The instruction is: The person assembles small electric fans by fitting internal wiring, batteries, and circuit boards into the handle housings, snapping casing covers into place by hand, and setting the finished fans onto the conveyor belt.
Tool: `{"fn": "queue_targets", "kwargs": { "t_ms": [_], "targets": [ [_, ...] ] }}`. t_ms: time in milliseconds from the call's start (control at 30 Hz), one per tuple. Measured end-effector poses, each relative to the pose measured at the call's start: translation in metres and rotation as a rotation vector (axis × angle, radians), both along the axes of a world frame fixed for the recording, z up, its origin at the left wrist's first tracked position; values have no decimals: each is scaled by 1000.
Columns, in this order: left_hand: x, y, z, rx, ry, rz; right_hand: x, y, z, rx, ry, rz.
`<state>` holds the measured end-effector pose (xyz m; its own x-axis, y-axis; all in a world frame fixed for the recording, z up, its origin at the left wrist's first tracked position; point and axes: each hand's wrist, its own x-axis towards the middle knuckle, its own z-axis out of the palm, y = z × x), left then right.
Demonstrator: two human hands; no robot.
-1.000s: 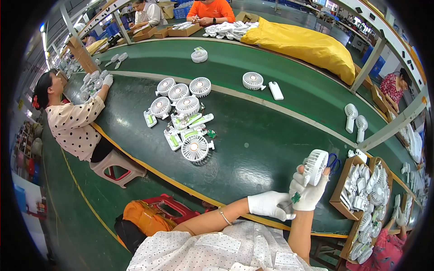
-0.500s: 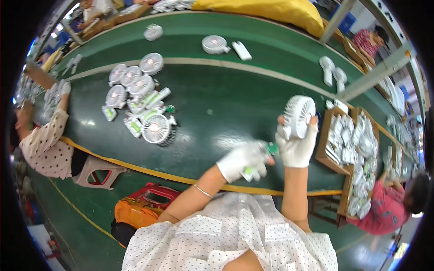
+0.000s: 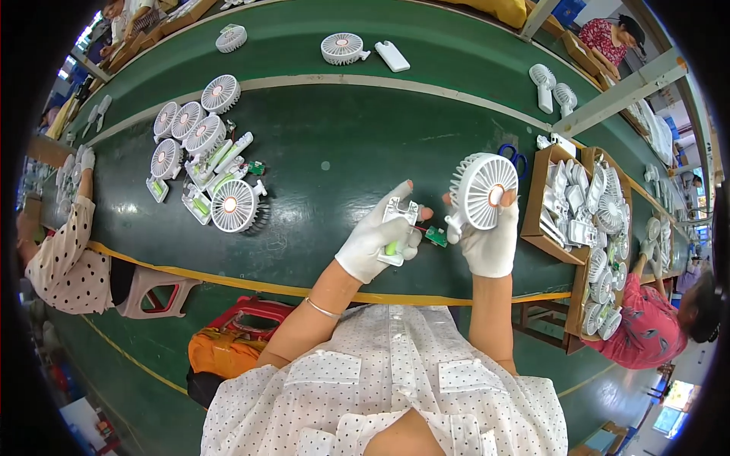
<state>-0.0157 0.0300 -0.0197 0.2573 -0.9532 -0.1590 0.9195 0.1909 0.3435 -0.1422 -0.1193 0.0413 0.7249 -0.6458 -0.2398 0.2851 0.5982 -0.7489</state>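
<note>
A round white fan head (image 3: 484,190) is gripped in my right hand (image 3: 490,247), its grille facing up and left with a short neck at its lower left. In a white glove with bare fingertips, my left hand (image 3: 378,242) is closed around a white handle shell (image 3: 400,213) that shows a green-yellow battery. A small green circuit board (image 3: 436,236) hangs from that shell on wires, between my two hands. The two parts are apart. Further left lies a group of fan heads (image 3: 204,135) with open handle shells (image 3: 199,205) among them.
Blue scissors (image 3: 513,158) lie behind the fan head. Cardboard boxes (image 3: 536,205) of white shells and fan heads stand at the right. Another fan head (image 3: 342,49) and a white cover (image 3: 392,56) sit on the far green strip. Co-workers sit at left and right.
My left hand has lifted the handle shell up and away from the table's front edge. In my right hand the fan head has turned, so its grille faces me more.
</note>
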Motion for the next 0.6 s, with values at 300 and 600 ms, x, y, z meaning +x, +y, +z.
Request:
{"fn": "queue_targets", "kwargs": {
  "t_ms": [300, 600],
  "targets": [
    [-4, -3, 26, 450, -585, 24, 2, 13, -23, -357, 103, -29],
    [-6, 0, 16, 382, -638, -190, 15, 3, -36, -400, 387, 13]
  ]
}}
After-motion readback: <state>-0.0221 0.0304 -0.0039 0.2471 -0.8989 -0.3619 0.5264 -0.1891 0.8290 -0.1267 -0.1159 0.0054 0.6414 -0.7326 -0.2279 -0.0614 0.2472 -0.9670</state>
